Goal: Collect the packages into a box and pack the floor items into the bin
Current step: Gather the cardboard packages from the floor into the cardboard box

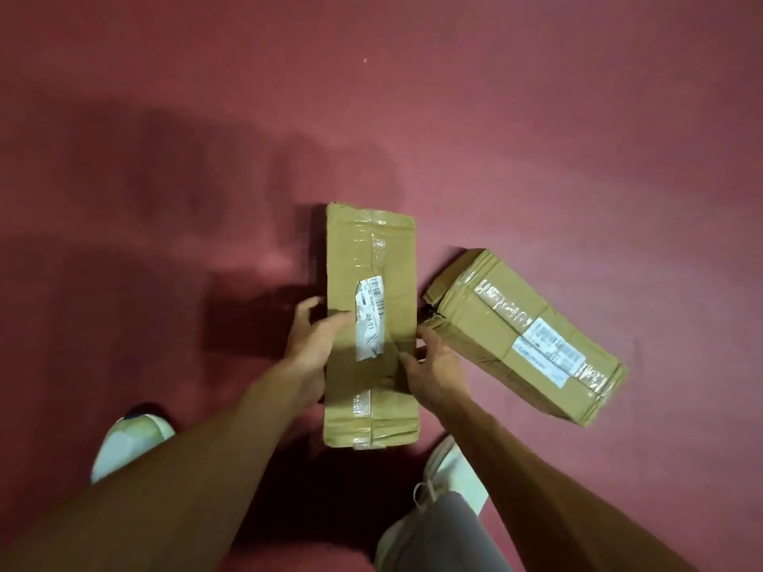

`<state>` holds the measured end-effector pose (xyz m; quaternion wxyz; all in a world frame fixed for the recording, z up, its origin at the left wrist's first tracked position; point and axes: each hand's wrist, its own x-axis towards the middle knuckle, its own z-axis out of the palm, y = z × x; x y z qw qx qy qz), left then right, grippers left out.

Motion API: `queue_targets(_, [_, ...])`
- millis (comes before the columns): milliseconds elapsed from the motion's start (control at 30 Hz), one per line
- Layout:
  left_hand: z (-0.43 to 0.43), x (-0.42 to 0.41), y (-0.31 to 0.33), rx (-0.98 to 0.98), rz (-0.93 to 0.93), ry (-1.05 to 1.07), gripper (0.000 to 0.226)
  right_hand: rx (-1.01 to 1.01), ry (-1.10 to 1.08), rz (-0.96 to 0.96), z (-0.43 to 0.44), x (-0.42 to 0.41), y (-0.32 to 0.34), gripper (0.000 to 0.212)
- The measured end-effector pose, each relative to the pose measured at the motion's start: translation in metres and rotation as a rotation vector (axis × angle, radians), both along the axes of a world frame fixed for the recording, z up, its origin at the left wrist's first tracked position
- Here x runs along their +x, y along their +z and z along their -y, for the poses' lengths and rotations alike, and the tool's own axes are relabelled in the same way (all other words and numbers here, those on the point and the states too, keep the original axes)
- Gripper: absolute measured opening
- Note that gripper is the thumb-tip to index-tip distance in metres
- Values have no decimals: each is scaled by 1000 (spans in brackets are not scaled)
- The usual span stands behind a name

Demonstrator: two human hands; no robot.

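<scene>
A long brown cardboard package (371, 258) with clear tape and a torn white label lies lengthwise in front of me, just above the red floor. My left hand (313, 344) grips its left edge, thumb on top across the label's side. My right hand (433, 365) holds its right edge, fingers curled on the top face. A second taped cardboard package (524, 336) with a white label lies slanted on the floor to the right, its near corner close to my right hand.
Red carpeted floor (495, 117) spreads all around. My two light shoes (132, 439) (450, 468) stand below the package, left and right. No box or bin shows in this view.
</scene>
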<state>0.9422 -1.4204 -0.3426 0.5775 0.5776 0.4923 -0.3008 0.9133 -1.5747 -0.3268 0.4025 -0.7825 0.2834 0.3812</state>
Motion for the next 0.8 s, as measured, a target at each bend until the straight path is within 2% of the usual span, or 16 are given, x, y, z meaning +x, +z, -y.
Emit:
queue_targets(67, [10,15,0,-7,-4,-61,58,38,-17,-7,26,9,4,28])
queue_targets(133, [21,24,0,30,-3,-69,60,26,-11,80,54,19,6,29])
queue_targets(200, [34,28,-4,109,7,-20,66,-145,10,279,83,32,6,29])
queue_targets(267, [43,29,-8,201,29,-14,72,-339,-46,428,109,42,5,39])
queue_targets(333, [52,28,-12,280,47,-128,78,-454,-80,380,137,46,-1,57])
queue_targets(400, [60,23,-13,411,48,-222,76,-479,3,182,161,43,-10,69])
queue_targets(467, [69,21,-11,504,70,-243,72,-491,121,-9,177,36,-17,56])
queue_targets(500, [72,22,-11,523,78,-248,71,-498,148,-34,179,34,-18,45])
queue_targets(600, [78,23,-8,541,71,-250,71,-490,90,85,178,24,-18,30])
queue_targets(800, [79,27,18,601,130,-305,62,-578,198,217,174,13,8,27])
